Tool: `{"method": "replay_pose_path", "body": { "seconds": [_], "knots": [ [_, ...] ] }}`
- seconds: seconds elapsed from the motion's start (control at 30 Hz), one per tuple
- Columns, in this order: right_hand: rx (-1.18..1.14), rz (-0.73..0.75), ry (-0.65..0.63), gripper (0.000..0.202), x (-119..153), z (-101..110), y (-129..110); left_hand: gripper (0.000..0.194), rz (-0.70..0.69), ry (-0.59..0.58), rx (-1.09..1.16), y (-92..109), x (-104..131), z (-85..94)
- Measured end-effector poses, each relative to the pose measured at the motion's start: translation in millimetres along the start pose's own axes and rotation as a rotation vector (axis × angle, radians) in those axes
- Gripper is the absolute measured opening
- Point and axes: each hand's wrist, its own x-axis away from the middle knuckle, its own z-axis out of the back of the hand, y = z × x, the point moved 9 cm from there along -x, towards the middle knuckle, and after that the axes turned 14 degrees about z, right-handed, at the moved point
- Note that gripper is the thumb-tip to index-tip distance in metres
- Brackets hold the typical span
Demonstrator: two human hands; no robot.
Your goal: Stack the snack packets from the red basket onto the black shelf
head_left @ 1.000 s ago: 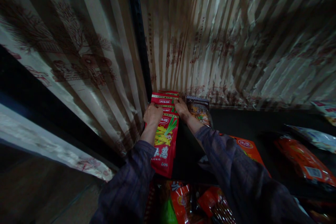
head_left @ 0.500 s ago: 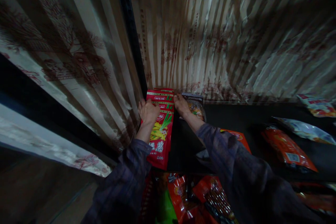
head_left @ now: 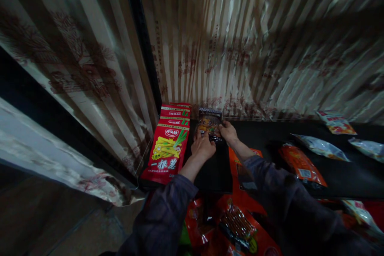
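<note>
A dark snack packet (head_left: 211,117) with a checked top edge lies on the black shelf against the back curtain. My right hand (head_left: 229,133) grips its right edge, thumb and fingers closed there. At the packet's lower left, my left hand (head_left: 203,147) has its fingers bent onto the front, covering part of the print. Left of both hands, several red snack packets (head_left: 169,148) with yellow sticks and green onion pictured lie overlapping in a stack, touched by neither hand.
Striped curtains (head_left: 192,48) hang behind and to the left, with a black post (head_left: 141,36) at the corner. An orange packet (head_left: 301,166) and silvery packets (head_left: 322,147) lie on the shelf at right. Several red snack bags (head_left: 240,224) fill the space below its front edge.
My left hand has left the red stack and moved right onto the dark packet. My right hand has shifted to that packet's right edge. The view has turned slightly right.
</note>
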Motion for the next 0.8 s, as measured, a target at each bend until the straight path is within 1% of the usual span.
{"method": "replay_pose_path", "body": {
  "seconds": [0.07, 0.13, 0.4, 0.63, 0.8],
  "knots": [
    [0.006, -0.021, 0.007, 0.044, -1, -3, 6, 0.057, 0.038, -0.003, -0.036, -2, -6, -9.4],
    [0.009, -0.031, 0.012, 0.042, -2, -7, 7, 0.057, 0.045, 0.011, -0.058, -4, -11, -11.6],
    [0.011, 0.002, -0.015, 0.039, -4, -24, -8, 0.056, 0.091, 0.050, -0.106, -12, -21, -4.4],
    [0.033, 0.013, -0.052, 0.037, -9, -27, -23, 0.053, 0.099, 0.110, -0.077, -15, -23, 1.7],
    [0.024, 0.043, -0.082, 0.038, -8, -31, -27, 0.051, 0.106, 0.123, -0.062, -17, -25, 1.0]
  ]
}}
